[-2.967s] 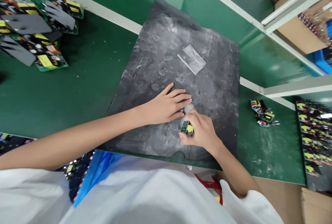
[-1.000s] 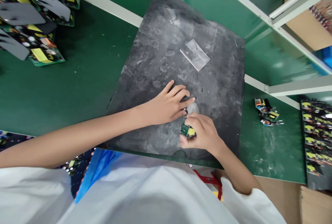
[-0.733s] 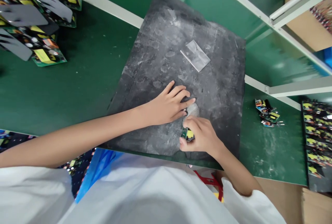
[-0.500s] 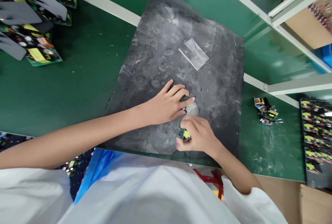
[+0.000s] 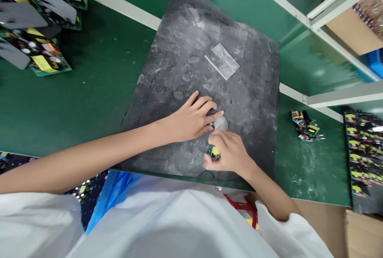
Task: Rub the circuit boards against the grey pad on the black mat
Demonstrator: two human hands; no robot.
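Note:
My right hand [image 5: 229, 152] is closed around a small circuit board [image 5: 215, 152] with a yellow component, low over the front part of the black mat [image 5: 185, 58]. Most of the board is hidden by my fingers. Palm down, my left hand [image 5: 194, 119] rests on the mat just to the left, its fingers apart. Its thumb and index finger reach toward a small dark part beside the board, too small to name. Between the hands and beyond them shows a pale grey rounded patch [image 5: 221, 123]. Farther back on the mat lies a clear plastic piece [image 5: 222, 62].
Larger boards with grey metal plates [image 5: 44, 46] crowd the back left of the green bench [image 5: 98, 98]. To the right lie a few small boards [image 5: 306, 126] and a black tray [image 5: 363, 202] with rows of boards. White frame bars [image 5: 344, 98] and cardboard boxes stand at right.
My right hand and the circuit board have shifted very slightly, with the board tilted a little differently. My left hand stays in place.

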